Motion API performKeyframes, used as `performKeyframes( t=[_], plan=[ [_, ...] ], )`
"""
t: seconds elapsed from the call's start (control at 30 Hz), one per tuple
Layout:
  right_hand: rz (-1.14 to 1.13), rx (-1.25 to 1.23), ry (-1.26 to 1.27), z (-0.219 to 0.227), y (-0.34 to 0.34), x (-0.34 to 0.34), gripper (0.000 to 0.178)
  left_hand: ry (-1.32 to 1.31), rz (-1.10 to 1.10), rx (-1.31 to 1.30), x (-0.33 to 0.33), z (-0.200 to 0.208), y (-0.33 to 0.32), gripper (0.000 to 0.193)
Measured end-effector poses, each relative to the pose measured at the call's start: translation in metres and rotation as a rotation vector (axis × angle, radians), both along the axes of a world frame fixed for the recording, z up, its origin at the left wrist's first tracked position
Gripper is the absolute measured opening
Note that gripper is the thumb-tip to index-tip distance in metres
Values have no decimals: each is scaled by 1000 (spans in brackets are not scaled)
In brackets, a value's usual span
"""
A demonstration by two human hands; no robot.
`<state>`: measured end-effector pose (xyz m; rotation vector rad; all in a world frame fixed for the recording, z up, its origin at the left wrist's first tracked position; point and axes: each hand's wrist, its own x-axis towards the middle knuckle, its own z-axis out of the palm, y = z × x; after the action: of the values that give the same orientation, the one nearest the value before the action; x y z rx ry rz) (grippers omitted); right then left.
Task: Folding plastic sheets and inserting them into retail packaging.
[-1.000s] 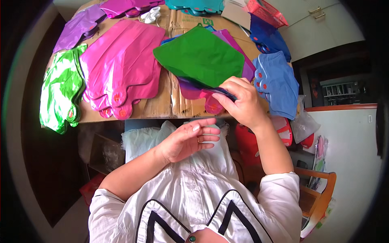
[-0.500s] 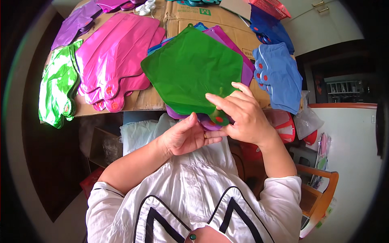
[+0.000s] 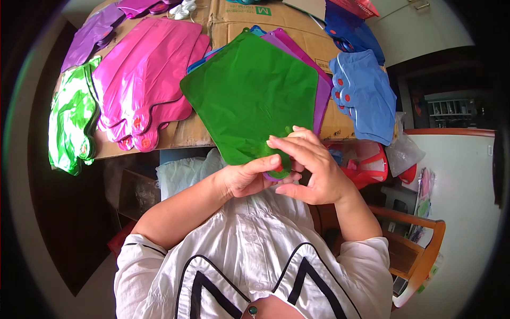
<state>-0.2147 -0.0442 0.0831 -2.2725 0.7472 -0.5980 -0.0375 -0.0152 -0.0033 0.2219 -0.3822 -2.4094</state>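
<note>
A green flat foil balloon (image 3: 249, 95) lies on top of a fanned stack, its rounded tail with a red dot toward me. Purple balloons (image 3: 321, 101) stick out on the right of the stack, and blue ones (image 3: 196, 65) on the left. My left hand (image 3: 249, 175) is closed on the stack's tail end, thumb on top and fingers underneath. Over the tail, my right hand (image 3: 316, 167) has its fingers stretched out, touching the green foil, and its thumb apart below. Part of the tail is hidden by the fingers.
A cardboard-covered table (image 3: 175, 133) bears the stack. On its left lie pink balloons (image 3: 149, 74) and shiny green ones (image 3: 74, 111); light blue ones (image 3: 366, 95) and dark blue ones (image 3: 353, 34) lie right. A wooden chair (image 3: 425, 250) stands at my right.
The stack has come slightly toward me and left. My left thumb has come down onto the tail; my right hand has moved a little nearer me, its thumb now apart from the tail.
</note>
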Motion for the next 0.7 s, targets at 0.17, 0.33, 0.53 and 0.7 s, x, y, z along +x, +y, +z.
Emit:
performKeyframes(
  t=[0.17, 0.33, 0.53, 0.7],
  plan=[
    [-189, -90, -152, 6, -6, -19, 30, -153, 40, 65, -3, 5, -1, 38],
    [-735, 331, -56, -7, 4, -50, 24, -173, -39, 134, 7, 14, -7, 37],
    [-584, 908, -236, -21, 10, -42, 33, -307, 151, 70, 3, 19, 2, 51],
    [-563, 1110, -514, -32, 11, -28, 27, -299, 211, 172, -3, 24, -2, 49]
  ],
)
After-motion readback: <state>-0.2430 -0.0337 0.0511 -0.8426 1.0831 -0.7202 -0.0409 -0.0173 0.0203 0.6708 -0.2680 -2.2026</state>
